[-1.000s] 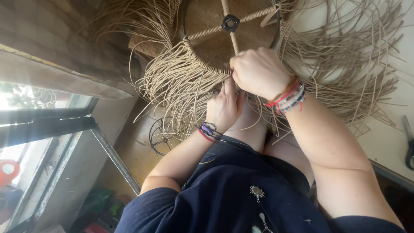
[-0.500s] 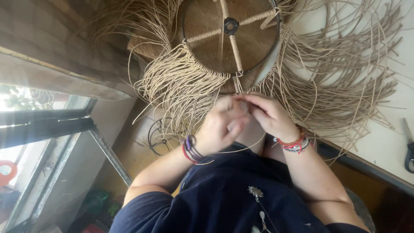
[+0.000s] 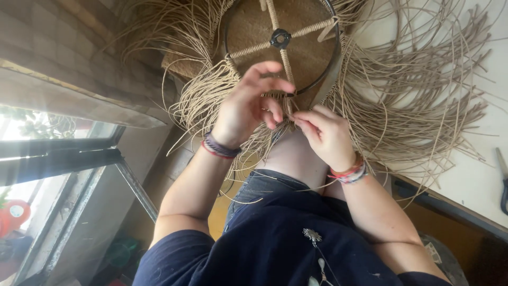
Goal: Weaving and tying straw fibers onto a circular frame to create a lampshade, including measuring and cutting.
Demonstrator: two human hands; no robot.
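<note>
Both hands meet at the near edge of a round metal frame (image 3: 333,58) whose spokes are wrapped in pale cord and join at a dark hub (image 3: 280,38). The left hand (image 3: 248,106) is partly open, its first two fingers lifted and spread while the thumb and lower fingers curl toward the cords. The right hand (image 3: 325,135) is pinched narrow, thumb and forefinger closed on a thin strand (image 3: 288,108) just below the rim; how much of the strand it holds is hidden by the fingers. Where the two hands touch, the knot or weave between them cannot be made out. Loose cords (image 3: 423,106) fan out from the frame on all sides and spill over a white surface (image 3: 476,175) on the right. The far part of the frame is cut off at the top edge of the view. A dark tool (image 3: 502,185) lies at the surface's right edge, only partly in view and too small to tell its kind. The person's knee (image 3: 291,159) shows under the hands, with a dark shirt (image 3: 275,243) nearest the camera. A window frame (image 3: 63,159) fills the lower left.
</note>
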